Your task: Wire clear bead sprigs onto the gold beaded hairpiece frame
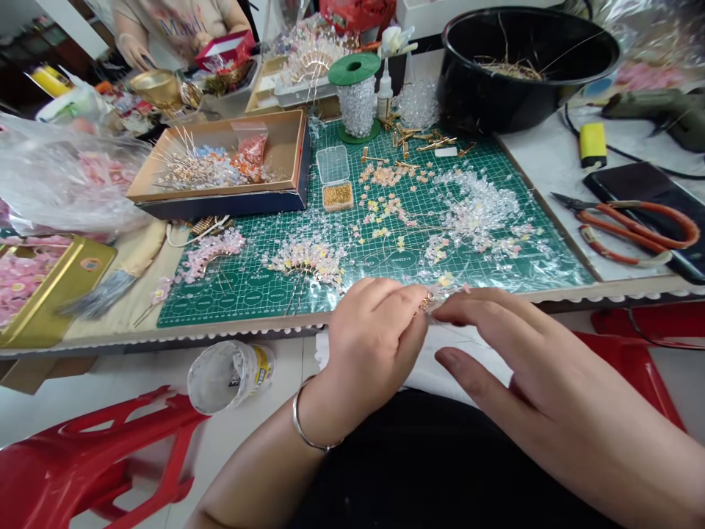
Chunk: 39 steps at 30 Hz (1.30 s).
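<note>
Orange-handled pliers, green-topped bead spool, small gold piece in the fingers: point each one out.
orange-handled pliers (633, 224): head view, on the orange handles.
green-topped bead spool (356, 103): head view, on the wound beads.
small gold piece (427, 301): head view, on the bit showing between both hands' fingertips.

Pliers (628, 224) lie right of the cutting mat (380, 261); tray (220, 158) behind-left.

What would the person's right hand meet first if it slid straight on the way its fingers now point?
Probably the left hand: the right hand points leftward at it, fingertips nearly meeting around a small gold piece.
</note>
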### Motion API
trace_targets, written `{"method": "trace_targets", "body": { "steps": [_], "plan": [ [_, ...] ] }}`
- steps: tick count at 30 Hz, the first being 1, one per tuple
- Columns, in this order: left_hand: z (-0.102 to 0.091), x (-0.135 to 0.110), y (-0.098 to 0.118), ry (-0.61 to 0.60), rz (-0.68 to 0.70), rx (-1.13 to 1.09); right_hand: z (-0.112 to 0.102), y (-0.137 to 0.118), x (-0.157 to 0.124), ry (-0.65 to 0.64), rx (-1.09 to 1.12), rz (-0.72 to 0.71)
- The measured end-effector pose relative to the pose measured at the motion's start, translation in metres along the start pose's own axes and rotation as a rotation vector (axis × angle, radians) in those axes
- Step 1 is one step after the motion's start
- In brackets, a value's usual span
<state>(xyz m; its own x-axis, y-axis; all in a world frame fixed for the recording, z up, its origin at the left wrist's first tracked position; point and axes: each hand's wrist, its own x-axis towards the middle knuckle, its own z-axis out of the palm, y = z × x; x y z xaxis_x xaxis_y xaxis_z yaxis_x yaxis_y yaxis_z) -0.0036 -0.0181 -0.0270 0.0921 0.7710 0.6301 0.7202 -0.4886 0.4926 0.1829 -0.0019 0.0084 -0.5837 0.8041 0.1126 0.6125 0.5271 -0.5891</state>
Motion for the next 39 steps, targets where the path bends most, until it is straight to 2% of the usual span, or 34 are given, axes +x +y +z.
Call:
{"method": "trace_targets", "body": {
  "steps": [2,6,9,12,14,16,24,26,29,31,33,36,39],
  "plan": [
    [0.001,0.0,0.0,0.008,0.007,0.024,0.002,0.002,0.003,-0.049,0.102,0.108],
    [0.003,-0.001,0.001,0.005,0.012,0.094,0.007,0.009,0.009,-0.234,0.471,0.362],
    [0.002,-0.003,0.0,-0.018,-0.011,0.085,0.007,0.011,0.013,-0.246,0.682,0.49],
    [0.0,-0.004,-0.001,-0.045,-0.052,0.023,0.002,0.009,0.014,-0.291,1.056,0.67],
    [-0.001,-0.004,0.0,-0.062,-0.088,-0.042,-0.001,0.005,0.012,-0.319,1.265,0.731],
    [-0.003,-0.003,0.002,-0.071,-0.127,-0.116,-0.002,0.002,0.009,-0.327,1.365,0.726],
    [-0.013,0.011,0.009,0.008,-0.139,-0.22,0.005,0.005,-0.001,-0.272,1.461,0.643],
    [-0.015,0.014,0.011,0.043,-0.129,-0.201,0.002,0.01,0.001,-0.274,1.354,0.594],
    [-0.017,0.018,0.013,0.072,-0.067,-0.1,-0.008,0.018,0.007,-0.365,1.023,0.413],
    [-0.016,0.019,0.015,0.064,-0.014,-0.015,-0.015,0.022,0.013,-0.395,0.871,0.346],
    [-0.014,0.019,0.017,0.062,0.032,0.043,-0.019,0.021,0.017,-0.357,0.92,0.395],
    [-0.009,0.018,0.02,0.081,0.062,0.091,-0.019,0.014,0.021,-0.241,1.162,0.541],
    [-0.005,0.018,0.021,0.075,0.026,0.11,-0.015,0.004,0.025,-0.136,1.335,0.648]
  ]
}}
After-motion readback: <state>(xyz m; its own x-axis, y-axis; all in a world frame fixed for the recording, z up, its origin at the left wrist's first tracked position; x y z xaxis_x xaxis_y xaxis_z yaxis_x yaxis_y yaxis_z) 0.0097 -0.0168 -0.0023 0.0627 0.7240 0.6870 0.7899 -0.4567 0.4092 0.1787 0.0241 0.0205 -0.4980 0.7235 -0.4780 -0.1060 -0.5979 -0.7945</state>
